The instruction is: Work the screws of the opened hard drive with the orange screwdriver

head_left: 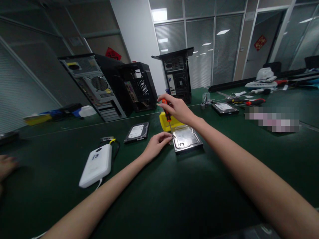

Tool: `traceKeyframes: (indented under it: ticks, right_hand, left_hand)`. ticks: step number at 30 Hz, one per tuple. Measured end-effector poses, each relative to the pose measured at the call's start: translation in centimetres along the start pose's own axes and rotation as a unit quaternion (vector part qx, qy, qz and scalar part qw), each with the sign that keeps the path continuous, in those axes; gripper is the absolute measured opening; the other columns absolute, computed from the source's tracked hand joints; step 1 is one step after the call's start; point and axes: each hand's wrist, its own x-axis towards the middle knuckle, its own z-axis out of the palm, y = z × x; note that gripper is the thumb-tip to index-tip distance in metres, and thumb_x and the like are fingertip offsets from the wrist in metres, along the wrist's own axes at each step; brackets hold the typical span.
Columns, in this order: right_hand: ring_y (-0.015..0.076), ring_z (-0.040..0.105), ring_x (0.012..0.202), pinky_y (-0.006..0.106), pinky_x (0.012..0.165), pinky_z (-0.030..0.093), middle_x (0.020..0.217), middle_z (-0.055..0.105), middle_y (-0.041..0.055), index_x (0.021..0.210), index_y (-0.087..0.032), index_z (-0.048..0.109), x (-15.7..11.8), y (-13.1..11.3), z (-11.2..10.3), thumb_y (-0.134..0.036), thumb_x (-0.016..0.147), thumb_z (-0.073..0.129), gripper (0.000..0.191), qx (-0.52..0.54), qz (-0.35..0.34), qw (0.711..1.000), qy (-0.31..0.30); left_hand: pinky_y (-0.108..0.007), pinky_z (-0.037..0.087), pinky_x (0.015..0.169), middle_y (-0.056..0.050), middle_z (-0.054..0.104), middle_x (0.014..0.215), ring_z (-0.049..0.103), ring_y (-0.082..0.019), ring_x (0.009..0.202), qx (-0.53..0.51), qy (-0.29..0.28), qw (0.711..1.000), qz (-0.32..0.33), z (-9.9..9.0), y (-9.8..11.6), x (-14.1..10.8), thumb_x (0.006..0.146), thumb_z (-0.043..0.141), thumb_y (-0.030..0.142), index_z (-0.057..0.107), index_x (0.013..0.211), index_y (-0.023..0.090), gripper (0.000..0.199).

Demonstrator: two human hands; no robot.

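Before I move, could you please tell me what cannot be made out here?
In the head view:
Tip of the screwdriver: too small, by the left fingers.
Part of the yellow piece: behind the right hand and drive.
Pink item: lost in blocky blurring.
Other person's hand: cut off by the left edge.
Dark thing: cut off by the bottom edge.

A: Relative to the silver hard drive point(188, 138), what can I not resolve?

B: Far right, I see a pinkish object point(275, 121), pixelated. Far left, another person's hand point(7, 166) is blurred and cropped. Below, a dark object point(261, 231) is cropped. At its left edge, fingertips obscure the screwdriver's point(166, 112) contact.
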Motion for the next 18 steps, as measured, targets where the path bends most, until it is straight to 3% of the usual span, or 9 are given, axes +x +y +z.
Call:
traceKeyframes:
  ticks: [6,13,18]
  right_hand:
    - [0.0126,0.055,0.075,0.025,0.075,0.040,0.097,0.065,0.0030,0.108,-0.019,0.060,0.3,-0.8,-0.1,-0.045,0.090,0.048,0.034,-0.015,-0.005,0.999,-0.041]
    - [0.0149,0.056,0.081,0.029,0.078,0.041,0.102,0.066,0.0048,0.116,-0.019,0.060,0.3,-1.8,-0.7,-0.033,0.094,0.039,0.033,-0.056,-0.014,0.997,-0.054]
    - [0.0154,0.057,0.085,0.030,0.083,0.042,0.105,0.066,0.0054,0.118,-0.019,0.060,0.3,-1.8,-0.7,-0.033,0.094,0.039,0.035,-0.044,-0.019,0.997,-0.064]
  left_hand:
    - [-0.034,0.050,0.082,-0.006,0.068,0.096,0.063,-0.020,0.085,0.009,-0.002,1.000,0.005,-0.1,0.0,0.0,0.087,0.055,0.039,0.065,0.101,0.015,0.029]
    - [-0.035,0.050,0.084,-0.007,0.068,0.101,0.063,-0.021,0.089,0.002,0.000,1.000,0.004,0.0,-0.1,0.0,0.086,0.056,0.041,0.064,0.103,0.015,0.032]
    - [-0.034,0.049,0.083,-0.008,0.067,0.100,0.063,-0.021,0.090,0.018,0.000,1.000,0.008,0.0,-0.1,-0.1,0.086,0.056,0.042,0.063,0.107,0.015,0.035]
